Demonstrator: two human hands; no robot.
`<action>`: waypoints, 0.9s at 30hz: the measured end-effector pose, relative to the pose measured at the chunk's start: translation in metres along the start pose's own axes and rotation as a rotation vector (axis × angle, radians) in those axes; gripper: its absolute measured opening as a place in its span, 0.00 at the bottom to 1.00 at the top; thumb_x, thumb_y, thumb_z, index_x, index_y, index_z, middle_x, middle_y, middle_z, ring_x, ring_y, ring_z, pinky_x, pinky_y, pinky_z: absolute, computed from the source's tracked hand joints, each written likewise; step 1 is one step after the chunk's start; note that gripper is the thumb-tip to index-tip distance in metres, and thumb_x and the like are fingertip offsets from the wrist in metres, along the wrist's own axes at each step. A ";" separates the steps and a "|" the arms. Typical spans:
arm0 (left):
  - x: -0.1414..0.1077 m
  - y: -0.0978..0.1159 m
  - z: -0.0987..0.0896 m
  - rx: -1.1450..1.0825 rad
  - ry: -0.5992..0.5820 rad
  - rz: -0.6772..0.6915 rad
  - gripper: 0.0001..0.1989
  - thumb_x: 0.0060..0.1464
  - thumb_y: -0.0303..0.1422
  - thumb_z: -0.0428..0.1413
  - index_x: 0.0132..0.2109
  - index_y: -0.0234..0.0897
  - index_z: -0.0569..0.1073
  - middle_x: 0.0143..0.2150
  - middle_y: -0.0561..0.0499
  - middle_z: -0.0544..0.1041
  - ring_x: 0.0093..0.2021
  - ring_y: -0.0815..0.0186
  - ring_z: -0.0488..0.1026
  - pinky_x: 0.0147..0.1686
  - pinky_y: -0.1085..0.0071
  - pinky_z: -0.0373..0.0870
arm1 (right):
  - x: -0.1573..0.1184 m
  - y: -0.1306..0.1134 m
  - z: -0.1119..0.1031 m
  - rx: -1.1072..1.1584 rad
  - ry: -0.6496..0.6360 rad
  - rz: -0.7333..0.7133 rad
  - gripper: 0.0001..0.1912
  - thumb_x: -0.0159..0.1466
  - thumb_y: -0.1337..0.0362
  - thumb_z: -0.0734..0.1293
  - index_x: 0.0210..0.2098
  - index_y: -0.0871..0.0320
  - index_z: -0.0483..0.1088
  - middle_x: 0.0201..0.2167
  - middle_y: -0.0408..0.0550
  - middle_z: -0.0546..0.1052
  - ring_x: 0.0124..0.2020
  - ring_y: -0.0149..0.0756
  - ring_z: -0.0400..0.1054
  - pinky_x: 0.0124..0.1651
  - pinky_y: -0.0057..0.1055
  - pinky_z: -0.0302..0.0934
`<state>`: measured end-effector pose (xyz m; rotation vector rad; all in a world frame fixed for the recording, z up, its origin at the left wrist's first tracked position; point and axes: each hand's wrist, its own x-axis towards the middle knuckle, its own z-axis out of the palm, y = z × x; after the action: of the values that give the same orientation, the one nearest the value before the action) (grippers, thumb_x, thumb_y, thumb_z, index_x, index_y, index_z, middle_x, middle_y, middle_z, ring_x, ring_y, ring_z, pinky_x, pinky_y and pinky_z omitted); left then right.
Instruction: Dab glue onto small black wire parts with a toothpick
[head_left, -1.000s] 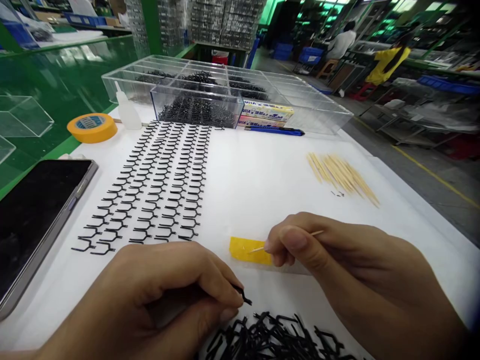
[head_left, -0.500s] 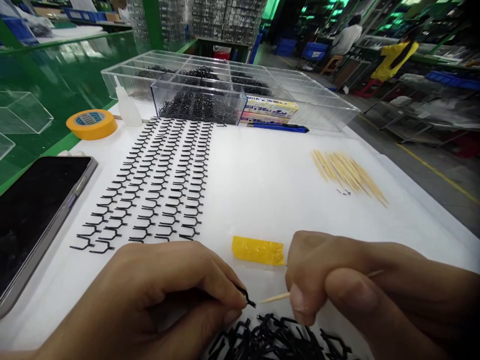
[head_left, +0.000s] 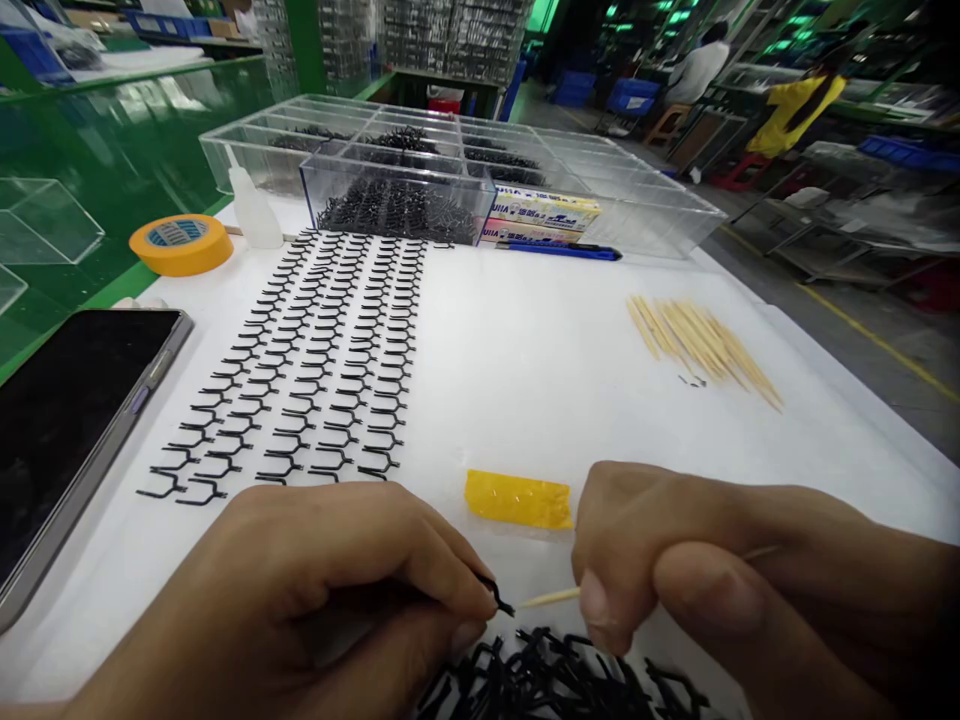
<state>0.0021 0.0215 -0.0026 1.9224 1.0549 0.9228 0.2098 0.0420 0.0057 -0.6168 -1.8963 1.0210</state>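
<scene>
My left hand [head_left: 300, 590] pinches a small black forked part [head_left: 500, 598] between thumb and forefinger, with its end sticking out past my fingertips. My right hand [head_left: 712, 570] is shut on a wooden toothpick [head_left: 551, 598], whose tip points left and stops just short of the black part. Below both hands lies a loose heap of black forked parts [head_left: 547, 675]. Neat rows of the same parts [head_left: 315, 370] lie to the left on the white table cover [head_left: 480, 400]. A strip of yellow tape [head_left: 517, 500] sits just above my right hand.
Beyond lie a bundle of toothpicks [head_left: 701, 345], a clear box of black parts [head_left: 397, 205], a compartment tray [head_left: 457, 150], a blue pen [head_left: 559, 251], a glue bottle [head_left: 251, 212], a tape roll [head_left: 180, 245] and a tablet [head_left: 75, 440]. Co-workers [head_left: 795, 115] sit far off.
My right hand has moved down and left from the yellow tape, bringing the toothpick tip close to the black part. My left hand has hardly moved. The view has tilted slightly.
</scene>
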 end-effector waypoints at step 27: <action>-0.005 0.019 -0.004 -0.161 0.170 0.219 0.08 0.49 0.19 0.58 0.34 0.36 0.76 0.33 0.58 0.81 0.35 0.76 0.78 0.40 0.90 0.71 | 0.003 -0.025 0.014 0.382 -0.104 0.482 0.18 0.61 0.71 0.68 0.46 0.42 0.73 0.44 0.36 0.77 0.46 0.27 0.71 0.49 0.20 0.66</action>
<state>0.0036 0.0106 0.0144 1.8754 0.8462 1.2738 0.1956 0.0250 0.0246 -0.8224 -1.6041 1.7031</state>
